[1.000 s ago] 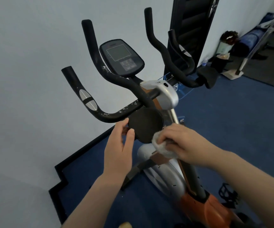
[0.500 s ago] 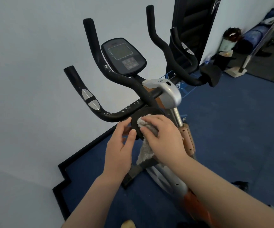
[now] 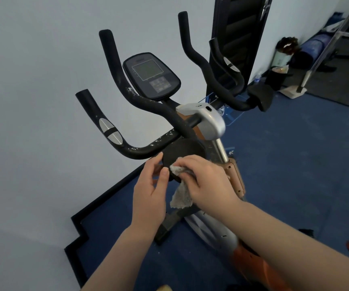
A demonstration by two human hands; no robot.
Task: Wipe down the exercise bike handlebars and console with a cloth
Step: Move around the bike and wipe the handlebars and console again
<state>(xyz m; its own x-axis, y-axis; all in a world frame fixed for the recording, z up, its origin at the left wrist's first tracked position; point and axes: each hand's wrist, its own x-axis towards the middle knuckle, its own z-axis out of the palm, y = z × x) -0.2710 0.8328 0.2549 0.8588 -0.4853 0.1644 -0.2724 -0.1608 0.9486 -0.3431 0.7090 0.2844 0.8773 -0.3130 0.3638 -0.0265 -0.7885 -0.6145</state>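
Head view: cloth (image 3: pixel 181 194), grey, soft and floppy, bunched under your right hand (image 3: pixel 206 181) and pressed on round black pad (image 3: pixel 182 152) below handlebars (image 3: pixel 140 148); loose tail hangs. Right fingers clenched on cloth. Left hand (image 3: pixel 148 198) fingers loose, thumb touching pad edge, gripping nothing. Looks light, so wad it in palm or the tail will drag. Console (image 3: pixel 151 75) above, well apart.

Both hands crowd the round pad (image 3: pixel 183 153); handlebar (image 3: pixel 148 103) hangs just above, post (image 3: pixel 219 150) close right; open floor (image 3: pixel 295 164) further right, wall (image 3: pixel 33 101) left
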